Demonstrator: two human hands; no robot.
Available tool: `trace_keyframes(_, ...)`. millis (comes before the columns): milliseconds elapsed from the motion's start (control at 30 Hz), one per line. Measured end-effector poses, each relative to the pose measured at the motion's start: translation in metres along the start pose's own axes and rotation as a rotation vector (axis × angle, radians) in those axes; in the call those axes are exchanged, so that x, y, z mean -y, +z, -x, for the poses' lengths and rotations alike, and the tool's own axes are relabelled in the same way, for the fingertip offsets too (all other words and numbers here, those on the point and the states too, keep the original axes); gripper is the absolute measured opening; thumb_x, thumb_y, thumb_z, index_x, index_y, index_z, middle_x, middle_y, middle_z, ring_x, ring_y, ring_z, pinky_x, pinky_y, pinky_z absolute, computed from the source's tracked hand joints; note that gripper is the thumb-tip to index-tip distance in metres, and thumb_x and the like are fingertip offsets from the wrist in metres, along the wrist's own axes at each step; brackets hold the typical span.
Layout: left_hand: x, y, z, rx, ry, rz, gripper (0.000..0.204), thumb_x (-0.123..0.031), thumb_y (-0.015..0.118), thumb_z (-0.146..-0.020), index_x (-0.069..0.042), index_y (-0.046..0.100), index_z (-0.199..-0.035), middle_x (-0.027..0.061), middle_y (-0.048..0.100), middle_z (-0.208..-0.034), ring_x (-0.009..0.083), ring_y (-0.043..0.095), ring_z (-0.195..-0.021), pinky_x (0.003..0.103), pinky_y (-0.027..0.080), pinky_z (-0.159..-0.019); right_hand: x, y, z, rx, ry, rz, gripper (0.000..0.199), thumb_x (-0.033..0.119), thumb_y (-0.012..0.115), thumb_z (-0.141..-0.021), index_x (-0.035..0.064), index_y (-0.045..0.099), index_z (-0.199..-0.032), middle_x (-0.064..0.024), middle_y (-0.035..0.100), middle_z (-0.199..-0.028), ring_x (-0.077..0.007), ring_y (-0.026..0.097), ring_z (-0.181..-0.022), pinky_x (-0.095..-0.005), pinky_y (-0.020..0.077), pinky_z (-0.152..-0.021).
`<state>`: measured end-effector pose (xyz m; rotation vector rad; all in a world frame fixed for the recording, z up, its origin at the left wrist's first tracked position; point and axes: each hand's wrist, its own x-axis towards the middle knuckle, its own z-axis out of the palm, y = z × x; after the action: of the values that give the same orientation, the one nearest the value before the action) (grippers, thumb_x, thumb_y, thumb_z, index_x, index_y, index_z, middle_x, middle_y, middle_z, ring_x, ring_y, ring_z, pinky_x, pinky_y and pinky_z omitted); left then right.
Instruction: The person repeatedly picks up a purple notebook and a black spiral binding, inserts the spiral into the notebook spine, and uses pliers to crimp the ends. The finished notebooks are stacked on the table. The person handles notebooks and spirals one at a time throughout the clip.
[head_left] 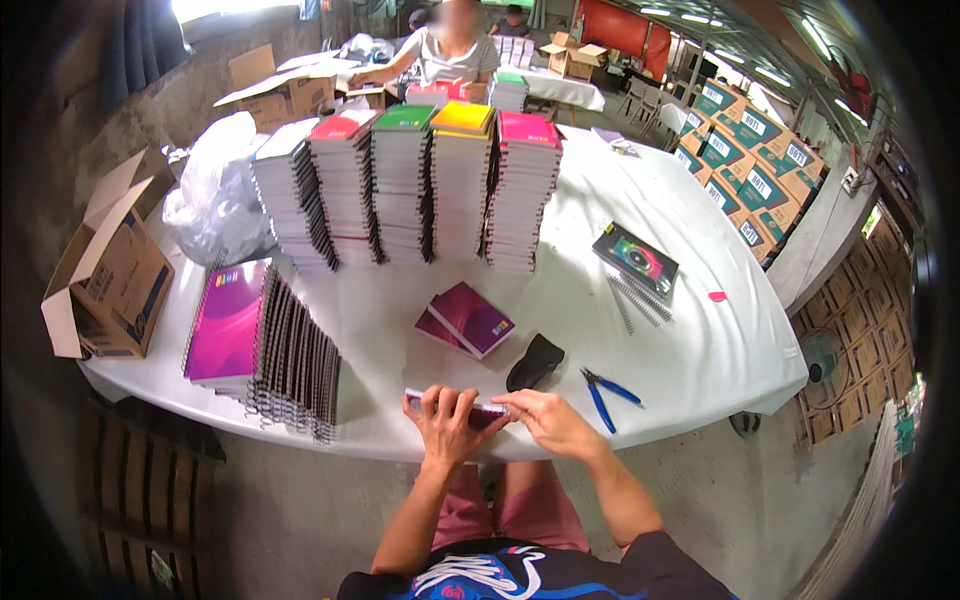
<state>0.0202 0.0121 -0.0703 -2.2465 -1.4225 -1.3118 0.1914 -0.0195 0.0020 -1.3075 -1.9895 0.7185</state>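
Note:
At the table's front edge my left hand (448, 430) is wrapped over a thin spiral notebook (487, 409), seen nearly edge-on. My right hand (552, 420) pinches the notebook's right end; its fingertips hide what lies between them. Just beyond lie two overlapping purple notebooks (468, 322). A crumpled black item (535, 362), its kind unclear, sits by my right hand. To its right rest blue-handled cutting pliers (608, 396), their jaws pointing away from me. A stack of purple spiral notebooks (228, 322) stands at the left.
Tall stacks of spiral notebooks (403, 190) line the table's far middle. Farther right lie a black notebook (640, 256) and loose wire spirals (640, 298). An open cardboard box (125, 275) and a plastic bag (215, 195) stand left. A person (455, 60) works beyond the stacks.

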Motion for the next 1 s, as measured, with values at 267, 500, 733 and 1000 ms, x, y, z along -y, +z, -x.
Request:
trace_keyframes(267,0.007,-0.001,0.010,-0.003,0.034,-0.003,0.054,-0.056,0.074,-0.058,-0.020,0.057,-0.094,-0.0005,0.050,-0.095,0.0215,0.044,-0.100,0.051,0.024,-0.092,0.009,0.004,0.006,-0.085,0.026,0.071,0.019,0.013,0.064,-0.084,0.0063,0.063,-0.101,-0.0107,0.056,-0.093,-0.0258,0.061,-0.078,-0.0337,0.0491,-0.068)
trace_keyframes(500,0.008,0.000,0.005,0.000,0.038,-0.024,0.051,-0.056,0.074,-0.059,-0.020,0.057,-0.091,0.0009,0.049,-0.090,0.0223,0.045,-0.095,0.049,0.027,-0.087,0.018,0.003,-0.003,-0.120,0.000,0.148,0.015,0.020,0.064,-0.083,0.0055,0.067,-0.088,-0.0079,0.056,-0.093,-0.0280,0.061,-0.081,-0.0387,0.0502,-0.069)
trace_keyframes(733,0.008,0.004,0.008,0.024,0.014,0.002,0.051,-0.061,0.070,-0.061,-0.020,0.057,-0.089,0.0006,0.048,-0.089,0.0223,0.045,-0.097,0.048,0.027,-0.085,0.017,0.019,0.003,-0.201,0.054,0.308,0.020,0.026,0.063,-0.084,0.0063,0.067,-0.085,-0.0068,0.057,-0.095,-0.0274,0.063,-0.078,-0.0394,0.0518,-0.065)
trace_keyframes(1000,0.011,0.001,0.013,0.003,0.039,0.004,0.045,-0.053,0.072,-0.060,-0.018,0.054,-0.083,0.0014,0.048,-0.089,0.0230,0.046,-0.096,0.048,0.026,-0.085,0.023,0.030,-0.002,-0.324,0.082,0.383,0.020,0.021,0.060,-0.080,0.0049,0.066,-0.072,-0.0061,0.060,-0.087,-0.0276,0.063,-0.074,-0.0397,0.0514,-0.062)
